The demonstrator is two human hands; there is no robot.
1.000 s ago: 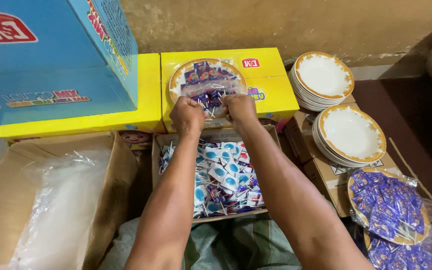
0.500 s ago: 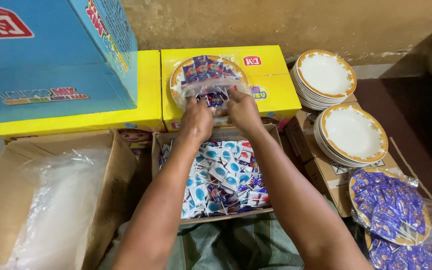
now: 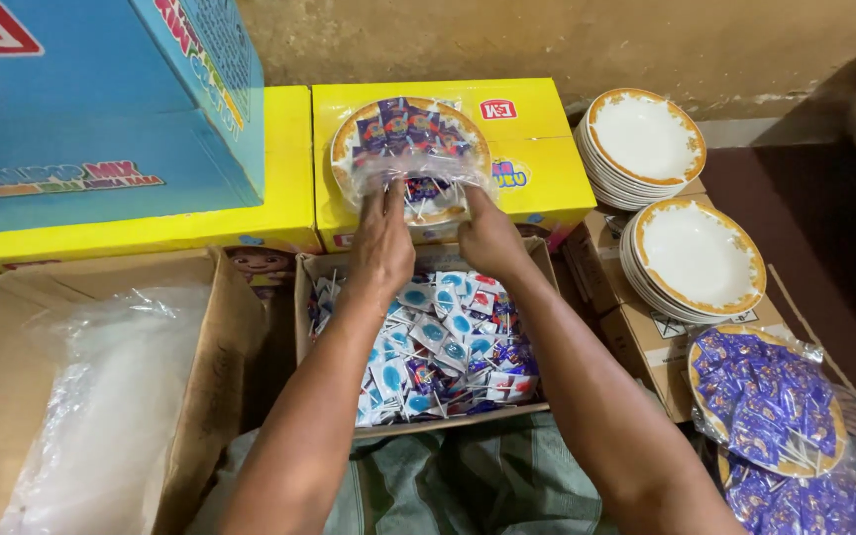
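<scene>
1. Left hand (image 3: 380, 243): fingers closed on the loose clear plastic wrap (image 3: 410, 178) at the near-left edge of the filled plate (image 3: 410, 149); grasping film, not the rim.
2. Right hand (image 3: 487, 238): fingers pinching the same wrap at the near-right edge, palm down.
3. Filled plate: white with gold border, loaded with purple and blue wrapped candies, resting on the yellow carton (image 3: 537, 149), just beyond the open box of lollipops (image 3: 443, 342).
4. Handling note: judged best to draw both gathers of film evenly toward the near side, keeping the plate flat so the candies do not slide; the film looks thin and likely to tear if one side is pulled harder.
5. Adjacent stock: 2 stacks of empty plates (image 3: 646, 144) (image 3: 694, 260) to the right; 2 wrapped plates of purple candies (image 3: 765, 401) at lower right; cardboard box of clear bags (image 3: 101, 416) at left; blue carton (image 3: 91, 109) at upper left.
</scene>
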